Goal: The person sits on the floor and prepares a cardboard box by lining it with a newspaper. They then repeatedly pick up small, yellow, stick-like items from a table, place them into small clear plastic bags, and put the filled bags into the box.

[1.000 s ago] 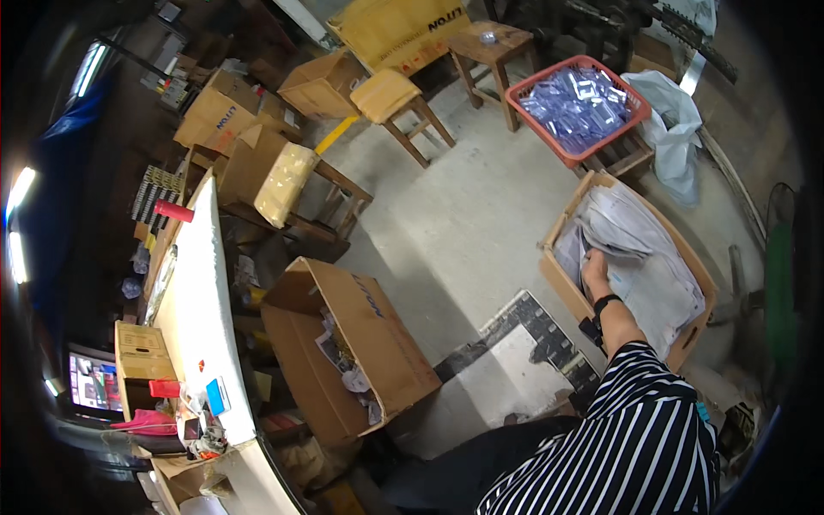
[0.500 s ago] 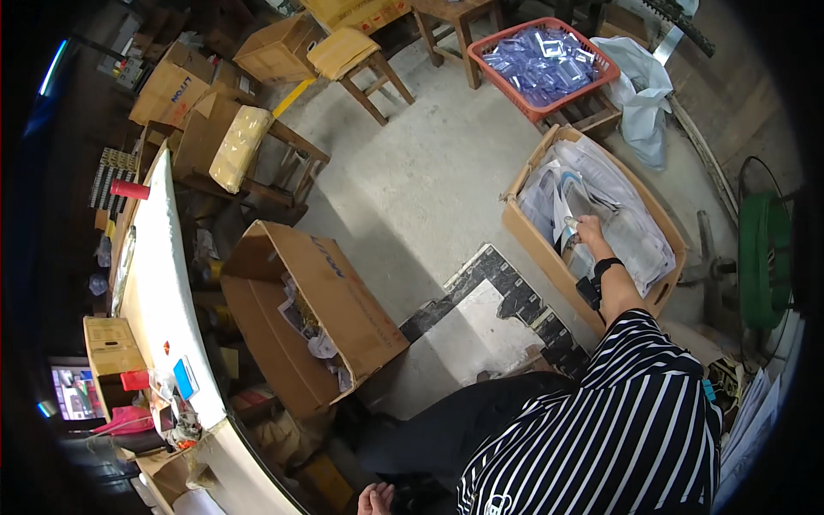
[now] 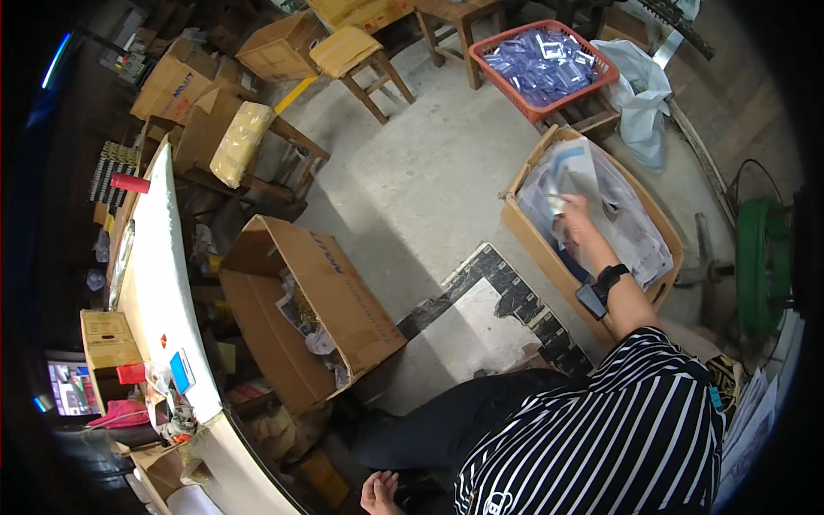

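My right hand (image 3: 573,220) reaches over a long cardboard carton (image 3: 517,230) at the right and is closed on a clear plastic bag (image 3: 577,165) with a blue stripe. The bag is smeared by motion, and whether anything is inside it I cannot tell. Under it, more clear plastic bags (image 3: 639,243) fill the carton. Low in the view, beside my dark trousers, my left hand (image 3: 380,493) is loosely closed, with nothing visible in its fingers.
A red plastic basket (image 3: 525,107) of clear bluish pieces stands beyond the carton, beside a white sack (image 3: 644,112). An open cardboard box (image 3: 343,300) lies left of centre, next to the workbench (image 3: 184,318). Stools (image 3: 350,56) stand farther off; a green round machine part (image 3: 762,266) is at right.
My right hand has shifted slightly left and away from me, lifting the striped bag and turning it. The left hand has come a little farther into view.
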A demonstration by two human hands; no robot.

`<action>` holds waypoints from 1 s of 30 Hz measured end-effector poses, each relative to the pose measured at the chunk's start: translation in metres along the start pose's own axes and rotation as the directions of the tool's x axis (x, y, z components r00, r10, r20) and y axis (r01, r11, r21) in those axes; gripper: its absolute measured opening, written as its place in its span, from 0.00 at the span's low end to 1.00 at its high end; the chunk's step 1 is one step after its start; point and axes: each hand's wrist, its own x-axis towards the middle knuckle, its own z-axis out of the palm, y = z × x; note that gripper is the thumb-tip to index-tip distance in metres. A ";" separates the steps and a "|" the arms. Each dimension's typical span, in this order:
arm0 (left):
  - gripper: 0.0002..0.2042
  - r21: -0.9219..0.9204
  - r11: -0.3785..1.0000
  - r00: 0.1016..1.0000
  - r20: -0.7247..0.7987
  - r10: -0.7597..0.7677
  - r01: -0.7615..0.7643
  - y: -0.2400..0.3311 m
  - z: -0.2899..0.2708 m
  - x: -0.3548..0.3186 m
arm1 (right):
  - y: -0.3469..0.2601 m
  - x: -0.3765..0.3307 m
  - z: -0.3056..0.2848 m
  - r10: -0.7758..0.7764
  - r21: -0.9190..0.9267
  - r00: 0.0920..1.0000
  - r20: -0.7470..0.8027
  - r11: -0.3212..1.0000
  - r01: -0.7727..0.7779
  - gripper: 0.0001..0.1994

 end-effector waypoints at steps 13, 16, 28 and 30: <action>0.31 -0.099 0.946 0.872 0.368 0.324 -0.310 0.028 0.109 0.055 | -0.069 -0.296 0.297 -0.327 0.290 0.174 0.929 0.934 0.211 0.11; 0.21 -0.339 0.879 0.927 0.052 0.373 -0.335 0.003 0.093 0.065 | -0.097 -0.349 0.312 -0.279 0.282 -0.052 0.959 0.956 0.080 0.18; 0.41 -0.372 0.852 0.873 0.176 0.454 -0.368 0.027 0.050 0.038 | -0.143 -0.321 0.329 0.116 -0.044 0.014 0.993 0.480 -0.876 0.11; 0.44 -0.266 0.836 0.829 0.175 0.532 -0.480 0.030 0.055 0.043 | -0.154 -0.329 0.335 0.160 -0.053 0.032 0.987 0.503 -0.863 0.11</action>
